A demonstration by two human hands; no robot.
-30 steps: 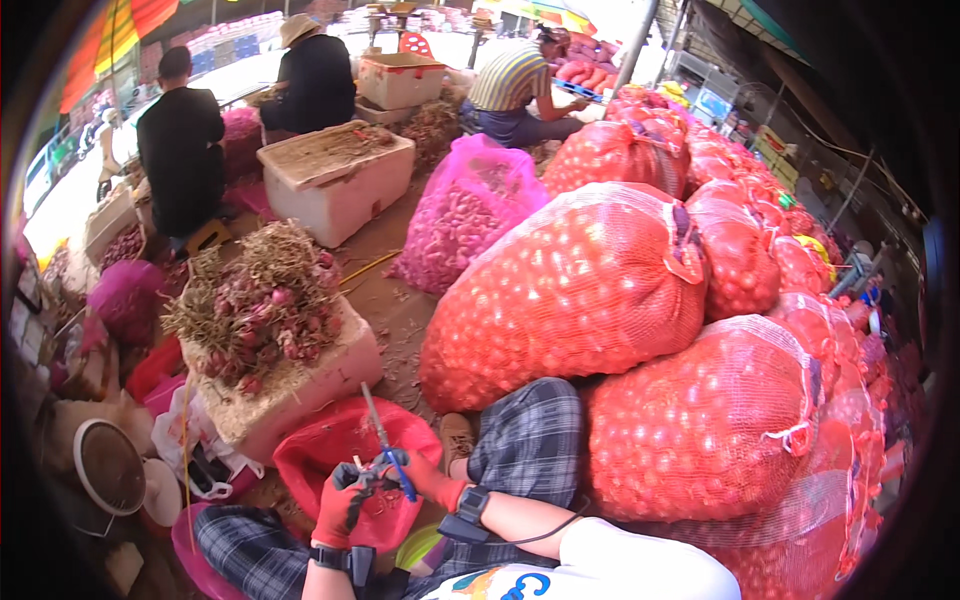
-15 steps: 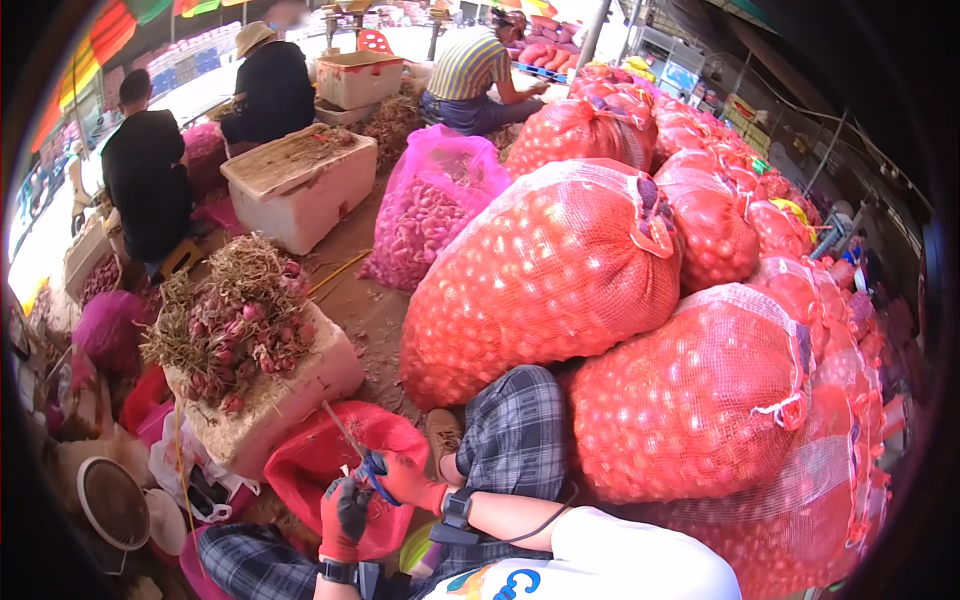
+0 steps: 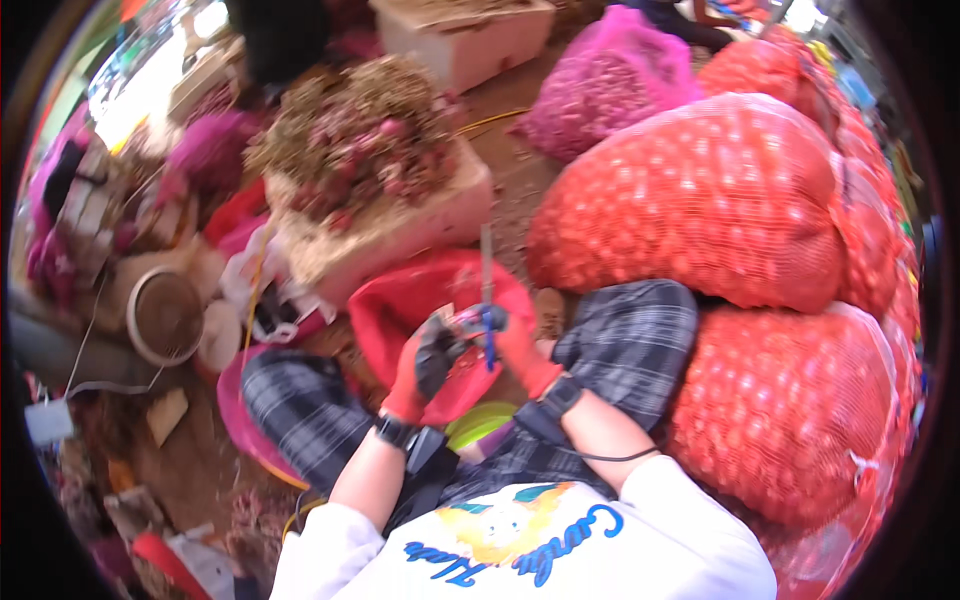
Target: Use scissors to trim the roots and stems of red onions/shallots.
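Both hands wear red gloves with dark grey palms and meet above an open red plastic bag (image 3: 372, 312). In my right hand (image 3: 518, 348) is a pair of scissors with blue handles (image 3: 489, 340); the long blade points away from me. Just beside it, my left hand (image 3: 432, 362) is closed, its fingertips pinching something small and pale pink that is too blurred to name. Beyond the bag, a heap of shallots with dry stalks (image 3: 385, 135) lies on a white foam box (image 3: 400, 240). A green bowl-like thing (image 3: 480, 424) sits between my legs.
Large red mesh sacks of round bulbs (image 3: 690, 210) crowd my right. A pink bag of shallots (image 3: 610, 95) and another foam box (image 3: 465, 45) stand farther off. To the left are a round fan-like thing (image 3: 165, 315), plastic bags (image 3: 260, 280) and a yellow cord (image 3: 253, 300).
My view has tilted down and turned left, so the scene sits higher and farther right. The scissors remain in my right hand, and both hands stay close together over the red bag.
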